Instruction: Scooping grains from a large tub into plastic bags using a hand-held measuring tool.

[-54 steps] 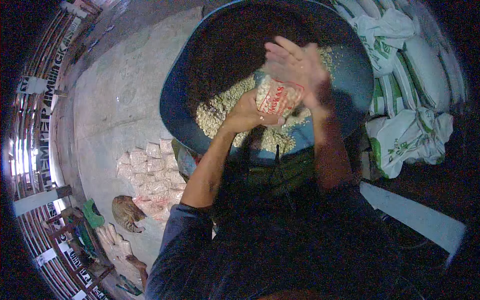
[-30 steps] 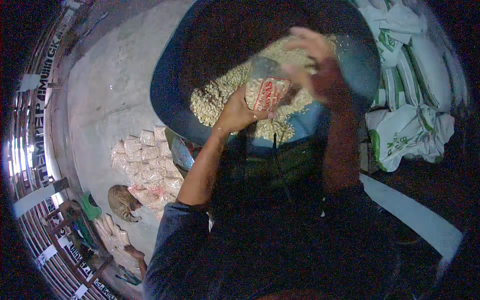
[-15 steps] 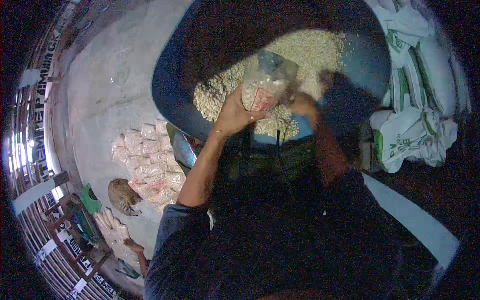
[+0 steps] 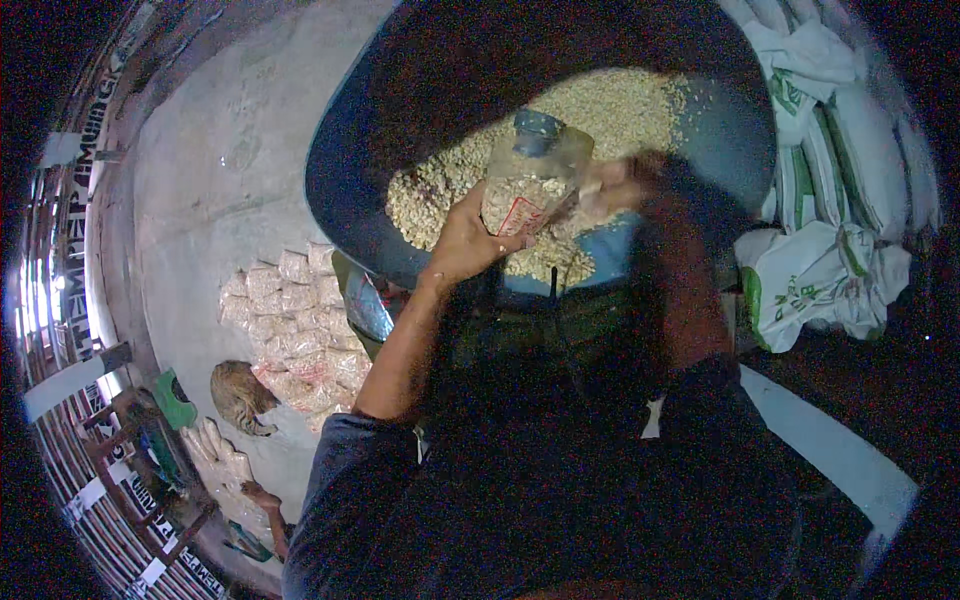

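My left hand (image 4: pixel 468 245) grips a clear plastic bag (image 4: pixel 515 208) with red print, partly filled with pale grains. A dark round thing (image 4: pixel 537 133) shows at the bag's upper part; I cannot make out what it is. Just right of the bag is my right hand (image 4: pixel 625 185), low over the grains and blurred, so what its fingers hold is unclear. Both hands are above a large dark blue tub (image 4: pixel 330 185), where pale split grains (image 4: pixel 600 100) lie heaped, partly in shadow.
Filled bags (image 4: pixel 300 330) lie in rows on concrete (image 4: pixel 200 120) at left, beside a tabby cat (image 4: pixel 240 395). Another person's hand (image 4: pixel 260 497) touches long filled bags (image 4: pixel 220 465) at lower left. White-green sacks (image 4: pixel 820 280) are piled at right. A slatted wall (image 4: pixel 65 270) edges the left.
My right hand has swung down from above the bag to its right side and stays blurred. The bag in my left hand has dropped slightly, and its see-through upper part now shows.
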A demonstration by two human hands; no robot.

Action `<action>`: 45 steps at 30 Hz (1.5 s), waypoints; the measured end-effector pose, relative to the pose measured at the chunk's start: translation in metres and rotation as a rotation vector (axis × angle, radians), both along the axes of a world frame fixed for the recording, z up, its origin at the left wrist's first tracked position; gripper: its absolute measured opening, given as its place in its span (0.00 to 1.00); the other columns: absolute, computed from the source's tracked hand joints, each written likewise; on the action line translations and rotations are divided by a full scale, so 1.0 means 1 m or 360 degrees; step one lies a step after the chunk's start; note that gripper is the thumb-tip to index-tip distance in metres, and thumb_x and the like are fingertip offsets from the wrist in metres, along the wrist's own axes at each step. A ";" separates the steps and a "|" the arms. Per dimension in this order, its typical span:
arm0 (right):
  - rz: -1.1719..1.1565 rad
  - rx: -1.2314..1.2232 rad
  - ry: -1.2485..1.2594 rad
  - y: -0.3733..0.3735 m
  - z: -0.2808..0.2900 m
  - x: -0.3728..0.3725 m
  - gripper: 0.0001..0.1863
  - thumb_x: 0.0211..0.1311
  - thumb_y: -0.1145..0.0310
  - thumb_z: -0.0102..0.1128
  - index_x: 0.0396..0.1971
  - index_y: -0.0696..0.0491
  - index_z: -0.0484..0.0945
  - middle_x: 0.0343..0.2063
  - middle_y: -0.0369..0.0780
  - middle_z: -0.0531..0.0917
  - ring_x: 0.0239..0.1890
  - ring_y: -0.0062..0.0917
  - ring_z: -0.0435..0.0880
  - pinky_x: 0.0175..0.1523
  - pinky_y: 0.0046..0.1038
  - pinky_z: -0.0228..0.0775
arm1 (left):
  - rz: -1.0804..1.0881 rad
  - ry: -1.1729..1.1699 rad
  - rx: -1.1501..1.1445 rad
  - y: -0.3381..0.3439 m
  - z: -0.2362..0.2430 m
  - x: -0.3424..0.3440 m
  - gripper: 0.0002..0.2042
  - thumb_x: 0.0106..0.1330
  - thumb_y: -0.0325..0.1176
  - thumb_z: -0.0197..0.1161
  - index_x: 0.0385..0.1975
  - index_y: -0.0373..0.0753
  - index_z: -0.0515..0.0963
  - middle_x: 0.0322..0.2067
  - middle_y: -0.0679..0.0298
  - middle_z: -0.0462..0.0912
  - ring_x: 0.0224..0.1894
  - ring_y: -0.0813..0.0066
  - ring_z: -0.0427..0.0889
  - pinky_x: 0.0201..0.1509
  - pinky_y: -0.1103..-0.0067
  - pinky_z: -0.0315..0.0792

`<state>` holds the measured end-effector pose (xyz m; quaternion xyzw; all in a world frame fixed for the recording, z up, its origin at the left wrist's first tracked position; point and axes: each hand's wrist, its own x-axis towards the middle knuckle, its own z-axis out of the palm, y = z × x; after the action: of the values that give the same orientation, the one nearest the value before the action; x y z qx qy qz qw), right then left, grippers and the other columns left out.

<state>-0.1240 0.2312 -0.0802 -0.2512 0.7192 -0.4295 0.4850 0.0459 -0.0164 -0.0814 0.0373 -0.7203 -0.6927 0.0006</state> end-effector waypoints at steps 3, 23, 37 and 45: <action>0.0000 -0.0394 0.0031 -0.012 0.101 -0.021 0.19 0.50 0.61 0.67 0.42 0.52 0.79 0.33 0.38 0.84 0.35 0.22 0.83 0.42 0.26 0.75 | -0.0083 -0.0027 0.0055 0.007 0.001 -0.003 0.36 0.41 0.29 0.78 0.54 0.32 0.68 0.46 0.57 0.79 0.48 0.70 0.78 0.56 0.75 0.70; 0.0306 -0.0501 0.1882 -0.052 0.180 0.039 0.12 0.50 0.65 0.62 0.34 0.53 0.82 0.50 0.45 0.78 0.51 0.42 0.77 0.55 0.34 0.69 | -0.0192 -0.0005 0.0086 0.004 0.024 -0.012 0.35 0.40 0.25 0.77 0.53 0.34 0.68 0.46 0.60 0.79 0.48 0.72 0.78 0.55 0.76 0.70; -0.0211 -0.0126 0.1203 -0.039 0.173 0.057 0.09 0.59 0.70 0.58 0.35 0.58 0.81 0.37 0.41 0.85 0.41 0.25 0.83 0.51 0.27 0.73 | -0.0401 0.0065 0.0141 -0.003 0.086 -0.036 0.31 0.45 0.30 0.76 0.52 0.36 0.72 0.46 0.61 0.79 0.49 0.72 0.76 0.56 0.76 0.68; -0.0881 -0.0575 0.0769 -0.053 0.154 0.058 0.09 0.59 0.70 0.58 0.35 0.59 0.82 0.31 0.40 0.84 0.35 0.20 0.81 0.45 0.23 0.72 | 0.0003 0.0280 0.0014 0.017 0.104 -0.052 0.13 0.64 0.39 0.62 0.30 0.33 0.83 0.21 0.68 0.82 0.25 0.84 0.76 0.30 0.82 0.71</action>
<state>-0.0664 0.1785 0.0741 -0.2230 0.7658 -0.5919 0.1164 -0.0063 0.0001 0.0224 -0.0229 -0.7144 -0.6964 0.0644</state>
